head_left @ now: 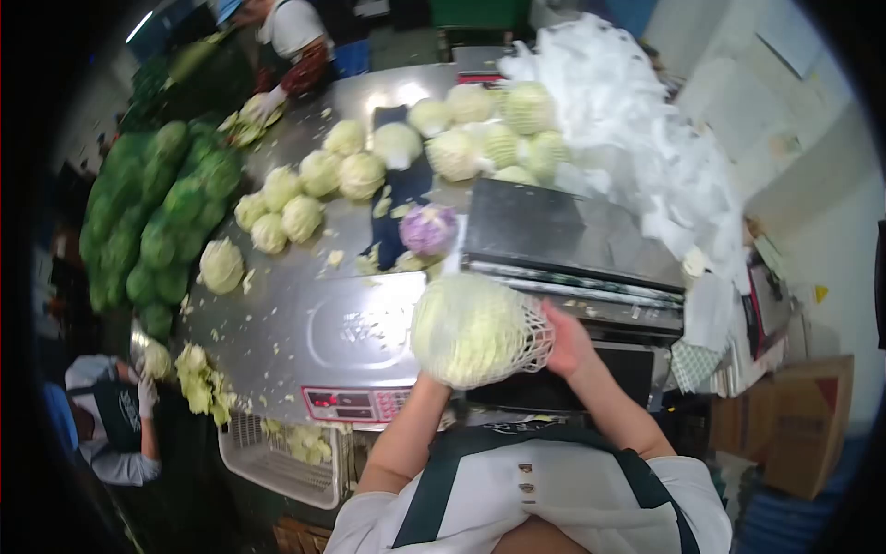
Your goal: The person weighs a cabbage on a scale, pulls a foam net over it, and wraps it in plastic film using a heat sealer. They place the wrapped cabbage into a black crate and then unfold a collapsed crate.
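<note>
A pale green cabbage (pixel 475 332) in a white foam net (pixel 531 342) is held up in front of my body, at the right edge of the scale. My left hand (pixel 436 384) supports it from below and the left; the cabbage hides most of its fingers. At the open mesh end on the right, my right hand (pixel 569 343) grips the foam net, its fingertips partly behind the mesh. The steel-topped scale (pixel 365 323) with a red key panel lies left of the cabbage. A purple cabbage (pixel 428 229) sits just beyond it.
Several bare cabbages (pixel 320 173) stand across the steel table; some netted ones (pixel 528 108) are behind. White foam nets (pixel 609 102) pile up at the right, beside a wrapping machine (pixel 572 231). Green mesh sacks (pixel 157 212) sit left. Two co-workers (pixel 300 42) handle cabbages. A crate (pixel 277 471) stands below.
</note>
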Demonstrator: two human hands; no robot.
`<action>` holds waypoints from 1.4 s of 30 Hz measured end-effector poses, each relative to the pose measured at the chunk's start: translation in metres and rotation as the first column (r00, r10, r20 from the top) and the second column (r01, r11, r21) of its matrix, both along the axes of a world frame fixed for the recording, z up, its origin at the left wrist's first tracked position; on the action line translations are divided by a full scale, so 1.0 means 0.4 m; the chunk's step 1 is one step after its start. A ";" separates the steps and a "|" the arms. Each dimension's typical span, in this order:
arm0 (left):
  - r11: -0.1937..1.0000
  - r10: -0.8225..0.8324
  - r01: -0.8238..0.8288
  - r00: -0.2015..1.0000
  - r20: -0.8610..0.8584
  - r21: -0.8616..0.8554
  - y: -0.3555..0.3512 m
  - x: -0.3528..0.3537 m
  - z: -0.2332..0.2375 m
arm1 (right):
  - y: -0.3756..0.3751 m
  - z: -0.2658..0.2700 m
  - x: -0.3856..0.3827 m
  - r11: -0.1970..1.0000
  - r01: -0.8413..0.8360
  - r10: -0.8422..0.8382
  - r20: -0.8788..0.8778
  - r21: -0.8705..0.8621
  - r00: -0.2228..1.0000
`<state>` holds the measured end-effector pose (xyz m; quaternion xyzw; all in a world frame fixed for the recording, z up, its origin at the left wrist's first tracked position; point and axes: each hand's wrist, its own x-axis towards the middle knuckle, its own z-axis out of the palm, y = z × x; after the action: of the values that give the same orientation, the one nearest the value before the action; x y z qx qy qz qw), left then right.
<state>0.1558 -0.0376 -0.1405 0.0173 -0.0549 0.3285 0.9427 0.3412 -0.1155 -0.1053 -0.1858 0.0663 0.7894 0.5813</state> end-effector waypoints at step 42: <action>0.773 0.258 0.126 0.833 -0.489 0.622 0.171 0.290 0.476 | -0.122 0.335 0.630 0.772 0.037 -0.568 0.663 0.634 0.488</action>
<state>0.2717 0.0309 0.0500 0.4276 0.1114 0.3058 0.8434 0.5933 -0.1642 0.0287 -0.3471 -0.4076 0.4669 0.7038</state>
